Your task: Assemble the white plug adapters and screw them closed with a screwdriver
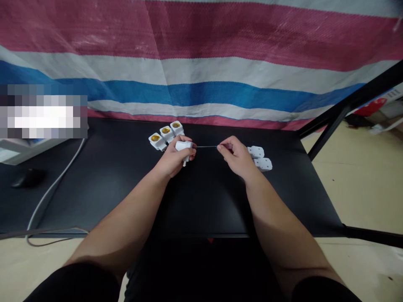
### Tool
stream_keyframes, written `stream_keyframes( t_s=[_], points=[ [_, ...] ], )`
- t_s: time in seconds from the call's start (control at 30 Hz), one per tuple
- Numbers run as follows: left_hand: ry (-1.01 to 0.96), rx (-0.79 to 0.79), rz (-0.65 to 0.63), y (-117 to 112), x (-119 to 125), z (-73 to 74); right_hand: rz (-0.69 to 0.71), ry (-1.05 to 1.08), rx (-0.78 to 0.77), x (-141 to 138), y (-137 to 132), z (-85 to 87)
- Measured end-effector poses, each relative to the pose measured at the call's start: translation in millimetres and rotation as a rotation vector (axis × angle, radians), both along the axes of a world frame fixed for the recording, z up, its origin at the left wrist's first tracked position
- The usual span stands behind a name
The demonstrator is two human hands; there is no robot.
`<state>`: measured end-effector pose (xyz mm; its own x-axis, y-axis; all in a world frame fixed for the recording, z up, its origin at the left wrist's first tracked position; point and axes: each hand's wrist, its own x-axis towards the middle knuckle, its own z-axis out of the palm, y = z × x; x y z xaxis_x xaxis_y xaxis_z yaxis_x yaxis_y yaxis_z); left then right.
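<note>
My left hand (176, 157) is closed around a white plug-in lamp socket (184, 145), which lies sideways with a small prong pointing toward me. A thin screwdriver (206, 147) reaches across from my right hand (234, 155), its tip meeting the socket's right end. My right fingers pinch its handle, mostly hidden in the grip. Just beyond my left hand stand three white lamp sockets (166, 132) with brass-coloured insides facing up. Beside my right hand lie two white pieces with small holes (262, 163), partly covered by that hand.
Both hands are over a black table (201, 201). A striped sheet (201, 63) hangs along its back edge. At left are a black mouse (28, 178), a grey cable (53, 184) and a white box-like object (19, 153). A black metal frame (343, 105) rises at the right.
</note>
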<state>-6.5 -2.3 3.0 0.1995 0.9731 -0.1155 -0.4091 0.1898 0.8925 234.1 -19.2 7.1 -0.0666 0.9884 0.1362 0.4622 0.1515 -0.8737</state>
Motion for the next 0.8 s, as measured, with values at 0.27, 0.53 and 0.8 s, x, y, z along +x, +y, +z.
stream_keyframes(
  t_s=[0.27,0.53,0.8],
  points=[
    [0.001,0.031,-0.002,-0.8,0.5,0.5,0.015,0.047,-0.039,2.6,3.8,-6.9],
    [0.003,0.047,0.017,0.9,-1.8,3.1,0.009,-0.060,-0.084,-3.0,2.2,-3.8],
    [0.026,0.062,0.029,1.5,-5.8,7.3,0.045,0.022,0.030,-7.7,-3.1,-0.3]
  ],
)
